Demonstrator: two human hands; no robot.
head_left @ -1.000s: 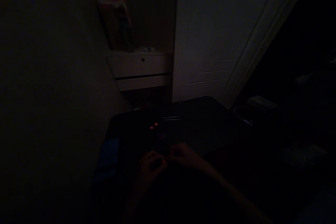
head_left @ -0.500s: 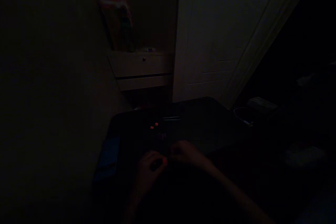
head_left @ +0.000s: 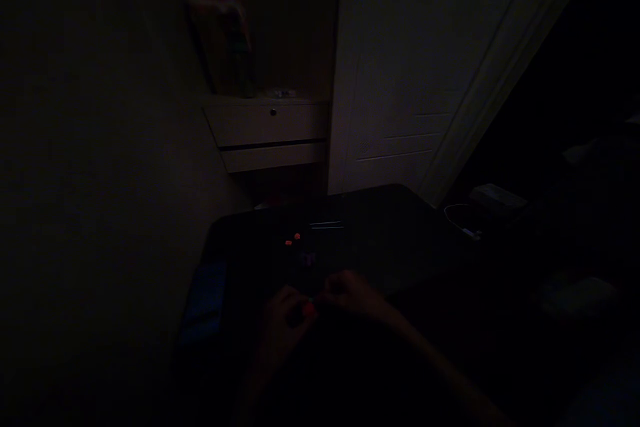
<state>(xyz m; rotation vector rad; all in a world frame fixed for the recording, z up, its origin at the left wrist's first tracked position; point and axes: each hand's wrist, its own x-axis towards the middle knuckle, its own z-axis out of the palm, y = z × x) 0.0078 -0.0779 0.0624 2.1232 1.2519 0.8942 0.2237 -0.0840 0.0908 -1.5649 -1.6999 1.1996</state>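
Note:
The view is very dark. My left hand (head_left: pixel 284 317) is closed around a small red object (head_left: pixel 309 309), too dim to name. Close by on its right, my right hand (head_left: pixel 347 290) has its fingers pinched together at the red object's edge; what they hold, if anything, is hidden. Beyond the hands, two small orange pieces (head_left: pixel 293 239) lie on the dark table (head_left: pixel 390 227). A dim purplish item (head_left: pixel 307 258) sits between them and my hands. Thin metal tweezers (head_left: pixel 327 225) rest farther back.
A blue flat object (head_left: pixel 204 303) lies at the table's left edge. Behind the table stand a drawer unit (head_left: pixel 273 125) with a bag (head_left: pixel 220 40) on top and a pale door (head_left: pixel 390 93). A box (head_left: pixel 497 197) and a white cable (head_left: pixel 455 217) are at the right.
The red object in my left hand has shifted slightly left and shows more of itself. My right hand has stayed nearly where it was. The table items have not moved.

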